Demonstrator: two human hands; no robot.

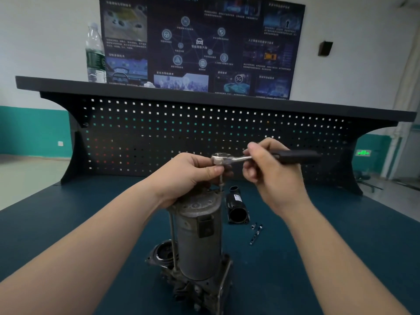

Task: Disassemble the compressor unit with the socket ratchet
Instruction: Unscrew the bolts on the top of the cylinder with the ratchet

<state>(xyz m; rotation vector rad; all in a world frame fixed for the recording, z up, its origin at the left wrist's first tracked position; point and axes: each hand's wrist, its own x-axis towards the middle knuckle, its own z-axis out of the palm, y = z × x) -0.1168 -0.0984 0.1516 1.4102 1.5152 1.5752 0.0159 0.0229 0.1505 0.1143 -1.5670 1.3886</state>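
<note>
On the dark blue-green table (pixel 318 258), close to its near edge, the grey, grimy cylindrical metal compressor unit (pixel 198 242) stands upright on its cast base. A long thin through-bolt (pixel 221 183) rises out of its top cap; a second thin rod runs down the left flank of the body.

Left hand (pixel 193 172): grip closed, thumb and fingers pinching the socket under the ratchet head, wrist resting near the top cap. Right hand (pixel 270 169): grip closed lightly on the chrome socket ratchet with black handle (pixel 231 158), fingers on the chrome shank, handle projecting to the right, roughly level.

Beside the unit, to the right and further back: a black plastic tubular housing piece (pixel 236 208), lying apart. Near it, a small silver nut and bolt (pixel 256 234) loose on the table.

Judgement: step in hand is backing out the long bolt; it appears mostly raised.

Handling notes (judged): unit looks heavy and rigid, stable on its base, surface dirty and possibly greasy. Best held by the cylinder body or top cap, not by the thin rods, which could bend. The bolt is slender; side load from the ratchet may bind or tilt it, so steadying at the socket seems right.
</note>
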